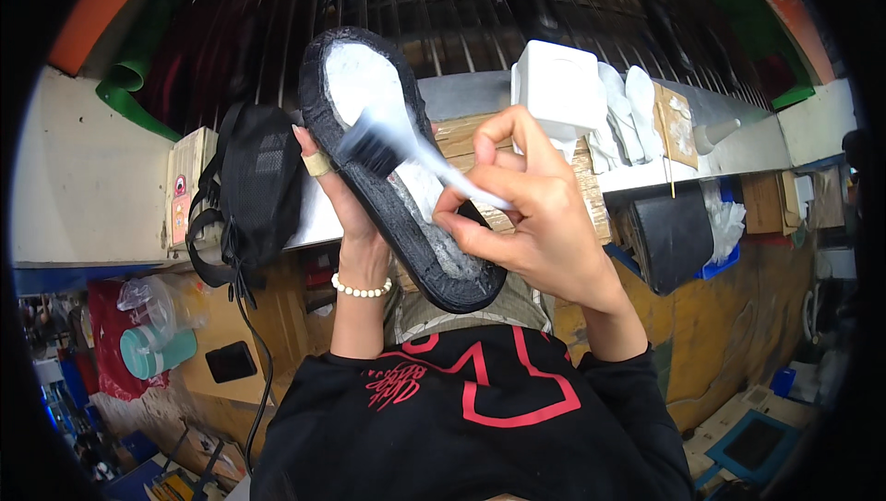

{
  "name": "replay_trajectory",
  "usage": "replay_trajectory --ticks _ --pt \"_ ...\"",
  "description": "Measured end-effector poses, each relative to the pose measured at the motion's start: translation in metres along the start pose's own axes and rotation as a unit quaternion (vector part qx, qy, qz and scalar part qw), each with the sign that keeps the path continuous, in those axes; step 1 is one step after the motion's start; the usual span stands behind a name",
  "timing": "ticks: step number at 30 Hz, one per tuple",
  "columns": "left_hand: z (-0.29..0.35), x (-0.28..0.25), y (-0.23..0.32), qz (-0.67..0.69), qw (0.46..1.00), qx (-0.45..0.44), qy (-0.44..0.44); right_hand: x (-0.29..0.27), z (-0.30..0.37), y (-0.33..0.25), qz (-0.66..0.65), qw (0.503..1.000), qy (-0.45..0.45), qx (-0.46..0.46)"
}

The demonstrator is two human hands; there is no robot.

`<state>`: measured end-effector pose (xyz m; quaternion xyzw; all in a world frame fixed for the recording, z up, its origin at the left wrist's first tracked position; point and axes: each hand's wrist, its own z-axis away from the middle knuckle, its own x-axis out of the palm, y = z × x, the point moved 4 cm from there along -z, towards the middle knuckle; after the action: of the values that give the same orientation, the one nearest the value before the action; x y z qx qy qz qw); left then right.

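A black shoe [417, 247] is held tilted in front of me with its underside facing up, a white panel running along the middle inside a rough dark rim. My left hand [355, 220] grips it from the left and below, a beige wrap on the thumb; most of its fingers are hidden behind the shoe. Pinched in my right hand [540, 201] is a brush [399, 138] with a pale handle and dark bristles. Its head is blurred and lies over the middle of the underside; whether the bristles touch cannot be told.
Behind is a rack of dark metal bars [443, 3]. Right of the shoe stand a white box [560, 86], several white shoe-shaped forms [637, 113] and a pale nozzle bottle [715, 135]. A black bag [258, 178] sits left. Lower left are a phone [231, 362] and teal container [159, 351].
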<state>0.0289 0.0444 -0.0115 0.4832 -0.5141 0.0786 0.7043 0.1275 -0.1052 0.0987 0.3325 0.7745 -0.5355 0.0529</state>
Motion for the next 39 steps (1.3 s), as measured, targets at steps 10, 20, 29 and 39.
replay_trajectory --ticks 10,20,29,39 --pt "0.001 0.007 0.008 -0.003 0.999 0.043 0.025 -0.005 -0.020 0.014 0.008 0.999 0.034 -0.006" --pt "-0.014 -0.047 0.001 0.253 0.822 -0.411 -0.303 -0.087 0.092 0.099 0.477 0.849 0.039 0.226" --pt "-0.031 -0.025 0.041 0.154 0.845 -0.347 -0.378 -0.073 0.095 0.117 0.509 0.842 0.141 0.108" --pt "-0.025 -0.010 0.060 0.167 0.806 -0.360 -0.439 -0.075 0.115 0.124 0.453 0.852 0.196 0.174"
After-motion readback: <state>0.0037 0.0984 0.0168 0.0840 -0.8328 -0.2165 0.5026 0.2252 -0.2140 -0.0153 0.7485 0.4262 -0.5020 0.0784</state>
